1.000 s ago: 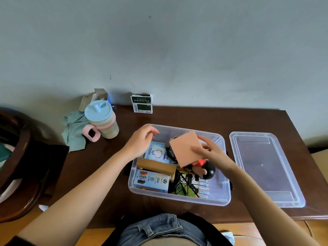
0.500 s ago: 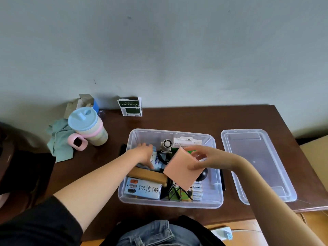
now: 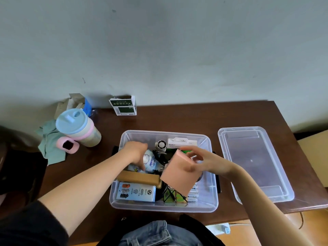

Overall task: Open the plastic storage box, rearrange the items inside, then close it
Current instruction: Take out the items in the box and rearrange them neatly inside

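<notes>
- The clear plastic storage box (image 3: pixel 212 189) sits open in the middle of the dark brown wooden table (image 3: pixel 186 119).
- The box's clear plastic lid (image 3: pixel 255 162) lies flat on the table just to the right of the box.
- The right hand (image 3: pixel 204 161) is over the right half of the box. It pinches a flat pink square pad (image 3: pixel 179 173) between thumb and fingers. The pad is tilted, with one corner pointing down into the box.
- The left hand (image 3: pixel 135 152) reaches into the back left part of the box. Its fingers point down and touch a soft white and blue packet (image 3: pixel 150 160). The hand is blurry, so I cannot tell if it is gripping the packet.
- Inside the box, near the front left, lies a light blue cardboard box with small pictures on it (image 3: pixel 136 191).
- Just behind that one lies a long brown cardboard box (image 3: pixel 138 177).
- At the back of the storage box there is a small round white fan (image 3: pixel 161 145), and a white flat box (image 3: pixel 182 143) stands right beside it.
- At the front of the storage box, under the pink pad, there is a green and black puzzle toy (image 3: pixel 173 196).
- To the left of the storage box, on the table, stands a cup with a light blue lid and a pink handle (image 3: pixel 78 129). A pale green cloth (image 3: pixel 50 144) lies beside it.
- Behind the storage box, against the wall, stands a small green and white carton (image 3: pixel 123 105).
</notes>
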